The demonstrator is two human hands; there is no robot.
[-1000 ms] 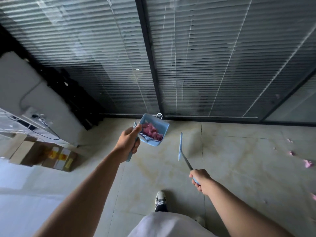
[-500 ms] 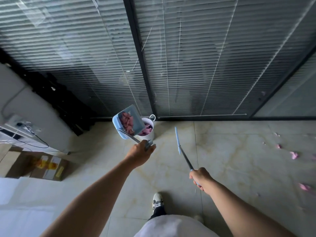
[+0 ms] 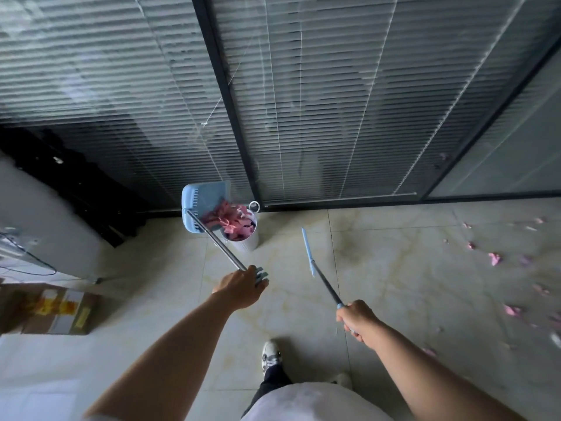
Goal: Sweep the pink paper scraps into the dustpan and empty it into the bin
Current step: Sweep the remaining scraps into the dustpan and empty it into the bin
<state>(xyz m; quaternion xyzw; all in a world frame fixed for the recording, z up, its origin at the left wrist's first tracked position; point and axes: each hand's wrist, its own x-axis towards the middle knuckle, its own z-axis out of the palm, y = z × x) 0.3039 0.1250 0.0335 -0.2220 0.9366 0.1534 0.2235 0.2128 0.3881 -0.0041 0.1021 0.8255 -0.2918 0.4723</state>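
My left hand grips the metal handle of the light blue dustpan, which is tipped over the small white bin. Pink paper scraps slide from the pan's lip into the bin's mouth. My right hand holds the handle of the blue broom, whose thin head hangs above the floor to the right of the bin. More pink scraps lie scattered on the tiles at the far right.
A glass wall with blinds and a dark frame stands just behind the bin. A white cabinet and a cardboard box are at the left. My shoe is on the pale tiled floor.
The dustpan has swung from level in front of me to tilted over the bin, and the scraps now spill out of it. The broom has stayed about where it was.
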